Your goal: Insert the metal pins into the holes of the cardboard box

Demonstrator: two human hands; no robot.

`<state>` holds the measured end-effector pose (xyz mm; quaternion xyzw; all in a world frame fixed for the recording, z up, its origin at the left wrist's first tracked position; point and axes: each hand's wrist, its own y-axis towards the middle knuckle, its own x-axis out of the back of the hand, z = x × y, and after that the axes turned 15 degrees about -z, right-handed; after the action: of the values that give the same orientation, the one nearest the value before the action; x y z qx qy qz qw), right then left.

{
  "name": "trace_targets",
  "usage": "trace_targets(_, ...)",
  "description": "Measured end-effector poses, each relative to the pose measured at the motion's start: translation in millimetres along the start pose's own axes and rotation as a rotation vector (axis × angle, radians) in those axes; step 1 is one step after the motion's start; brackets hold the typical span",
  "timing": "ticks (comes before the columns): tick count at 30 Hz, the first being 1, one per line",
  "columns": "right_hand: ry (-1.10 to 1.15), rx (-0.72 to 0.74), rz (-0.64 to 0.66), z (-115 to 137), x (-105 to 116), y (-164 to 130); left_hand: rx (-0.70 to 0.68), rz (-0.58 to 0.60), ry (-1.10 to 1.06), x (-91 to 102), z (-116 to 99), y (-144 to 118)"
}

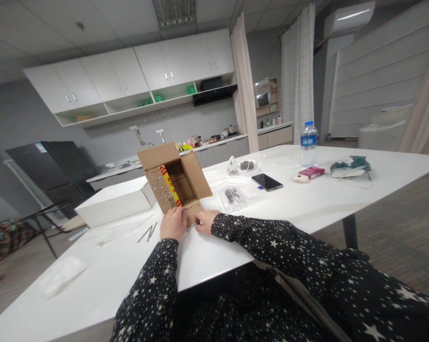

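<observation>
An opened cardboard box (195, 173) stands tilted in front of me on the white table, its flaps spread and a red and yellow strip down one side. Small greyish dots cover its left panel, and a row of dark dots crosses the front one. My left hand (173, 224) is closed over the box's lower front edge. At the bottom right corner my right hand (204, 222) has its fingers curled together; what they pinch, if anything, is too small to tell. Thin metal pieces lie between the hands. Several long nail-like metal rods (149, 232) lie left of my left hand.
A long white box (116, 202) lies to the left, near a crumpled white tissue (65, 275). Rightward are a clear plastic bag (234, 197), a phone (267, 181), a white cabled device (248, 166), a magenta pack (313, 173), a water bottle (308, 145) and a green bundle (351, 166).
</observation>
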<state>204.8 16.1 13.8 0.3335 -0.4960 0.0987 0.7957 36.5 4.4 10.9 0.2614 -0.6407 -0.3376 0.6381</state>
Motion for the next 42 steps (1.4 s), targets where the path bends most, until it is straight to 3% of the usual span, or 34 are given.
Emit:
trace_targets(23, 0.013, -0.008, 0.022, 0.8, 1.2, 0.8, -0.066, 0.023, -0.066, -5.3, 2.4, 0.0)
trace_targets(42, 0.0, -0.012, 0.002, -1.7, -6.0, 3.3, -0.029, 0.028, -0.095, -6.0, 2.9, -0.1)
